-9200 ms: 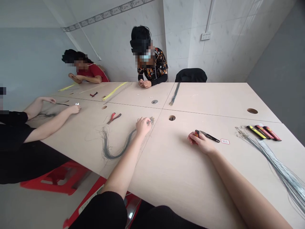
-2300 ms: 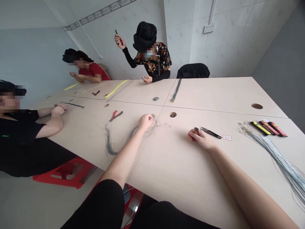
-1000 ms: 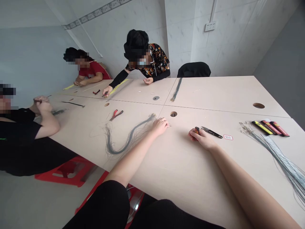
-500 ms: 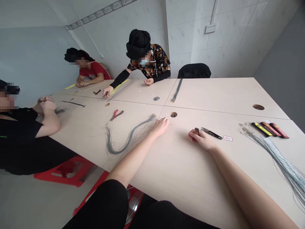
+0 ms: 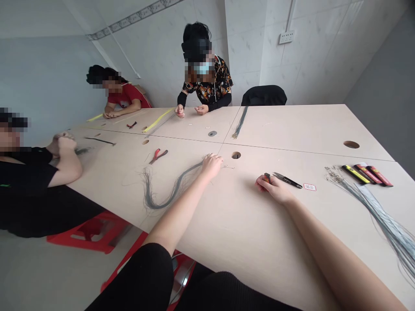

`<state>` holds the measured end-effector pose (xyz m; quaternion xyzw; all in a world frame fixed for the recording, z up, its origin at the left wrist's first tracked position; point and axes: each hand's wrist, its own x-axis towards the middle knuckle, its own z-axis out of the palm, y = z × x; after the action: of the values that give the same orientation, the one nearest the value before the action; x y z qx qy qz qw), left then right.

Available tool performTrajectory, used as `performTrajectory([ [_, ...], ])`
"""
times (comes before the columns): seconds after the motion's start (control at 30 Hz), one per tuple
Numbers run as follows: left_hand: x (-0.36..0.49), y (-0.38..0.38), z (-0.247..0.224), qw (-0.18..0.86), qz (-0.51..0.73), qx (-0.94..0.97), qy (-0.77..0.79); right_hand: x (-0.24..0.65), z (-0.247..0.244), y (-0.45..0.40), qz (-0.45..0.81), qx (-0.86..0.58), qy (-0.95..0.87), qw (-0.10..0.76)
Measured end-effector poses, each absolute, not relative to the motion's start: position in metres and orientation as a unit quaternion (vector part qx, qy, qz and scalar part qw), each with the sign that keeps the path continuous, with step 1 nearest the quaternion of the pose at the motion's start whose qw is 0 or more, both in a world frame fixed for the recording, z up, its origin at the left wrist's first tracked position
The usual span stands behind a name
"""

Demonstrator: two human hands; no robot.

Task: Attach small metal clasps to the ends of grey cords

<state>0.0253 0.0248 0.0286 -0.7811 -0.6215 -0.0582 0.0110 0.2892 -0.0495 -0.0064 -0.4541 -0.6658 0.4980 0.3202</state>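
My left hand rests over the upper end of a grey-green bundle of thin strands, its fingers bent together; what they grip, if anything, is hidden. The bundle curves in a U to the left. A few tiny pieces lie just right of that hand. My right hand is closed around a small dark lighter-like object with a red label, on the table. Touching or close beside it are black thread snips, and a small red-edged label is farther right.
Red-handled pliers lie beyond the U-shaped bundle. Another bundle and several labelled packs are at the right. The table has round holes. Three people sit around its far and left sides.
My left hand has moved slightly left and away from me, onto the bundle's end. My right hand stays put. The person opposite has drawn one arm back and sits more upright.
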Motion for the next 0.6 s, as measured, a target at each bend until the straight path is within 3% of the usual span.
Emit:
performTrajectory([
  [0.6,0.005,-0.008,0.029,0.032,-0.052,-0.77,-0.636,0.29,-0.011,-0.047,0.505,-0.45,-0.664,0.319],
])
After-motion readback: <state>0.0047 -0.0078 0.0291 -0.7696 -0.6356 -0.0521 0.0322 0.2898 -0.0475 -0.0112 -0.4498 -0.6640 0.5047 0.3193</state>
